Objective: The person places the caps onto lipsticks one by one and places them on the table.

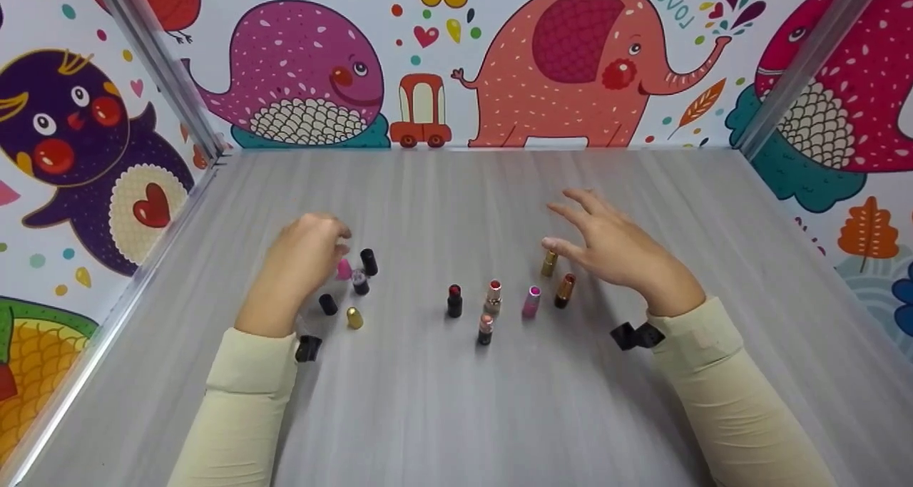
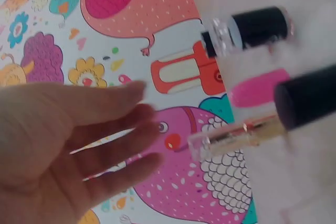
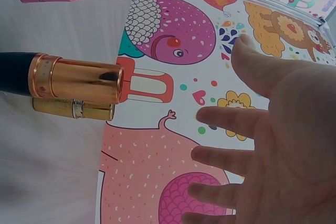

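Note:
My left hand (image 1: 303, 266) hovers beside several loose lipstick caps, its fingers loosely bent; the left wrist view shows nothing in it. Close by stand a pink cap (image 1: 344, 269), a black cap (image 1: 369, 262) and a clear-topped cap with a black base (image 1: 360, 282). A shorter black cap (image 1: 328, 304) and a gold cap (image 1: 354, 318) are nearer the front. At right, my right hand (image 1: 617, 248) is spread with an empty palm. Its thumb overlaps the top of a gold lipstick (image 1: 548, 264) in the head view; contact is unclear. A copper-topped lipstick (image 1: 565, 291) stands near it.
Uncapped lipsticks stand mid-table: a black one (image 1: 454, 301), a pale gold one (image 1: 493, 300), a black-based one (image 1: 485, 331) and a pink one (image 1: 531, 302). Patterned panels (image 1: 442, 45) enclose the grey table (image 1: 399, 416) behind and at both sides.

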The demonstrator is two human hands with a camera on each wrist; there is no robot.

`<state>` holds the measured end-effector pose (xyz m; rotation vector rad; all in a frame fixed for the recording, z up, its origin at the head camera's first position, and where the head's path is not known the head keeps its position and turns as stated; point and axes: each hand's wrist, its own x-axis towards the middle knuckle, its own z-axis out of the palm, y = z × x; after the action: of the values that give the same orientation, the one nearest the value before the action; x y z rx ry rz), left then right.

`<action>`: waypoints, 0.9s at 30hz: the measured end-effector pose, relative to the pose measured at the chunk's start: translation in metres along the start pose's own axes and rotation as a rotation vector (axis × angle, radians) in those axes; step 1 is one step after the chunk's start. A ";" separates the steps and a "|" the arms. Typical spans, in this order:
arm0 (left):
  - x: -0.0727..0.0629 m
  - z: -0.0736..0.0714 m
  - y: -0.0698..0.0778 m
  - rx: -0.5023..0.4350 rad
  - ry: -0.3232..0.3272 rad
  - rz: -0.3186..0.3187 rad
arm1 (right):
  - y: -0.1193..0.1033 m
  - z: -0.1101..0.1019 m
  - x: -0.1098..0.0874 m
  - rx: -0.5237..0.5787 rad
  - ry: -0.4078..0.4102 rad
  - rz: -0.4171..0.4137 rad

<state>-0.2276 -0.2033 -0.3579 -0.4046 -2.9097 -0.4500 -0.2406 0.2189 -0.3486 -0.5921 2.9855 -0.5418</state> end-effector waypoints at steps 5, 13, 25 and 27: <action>0.000 0.008 -0.001 0.035 -0.130 -0.010 | 0.000 0.001 -0.001 0.011 0.002 0.008; -0.003 0.019 -0.013 0.064 -0.127 0.047 | -0.002 0.001 0.001 0.013 -0.001 -0.003; 0.002 0.028 -0.021 0.067 -0.161 0.045 | -0.002 0.001 0.000 0.006 -0.001 -0.003; 0.003 0.029 -0.021 0.080 -0.159 0.048 | -0.002 0.002 0.000 0.005 0.003 -0.005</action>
<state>-0.2403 -0.2129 -0.3903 -0.5199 -3.0508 -0.3065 -0.2394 0.2165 -0.3494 -0.5990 2.9853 -0.5500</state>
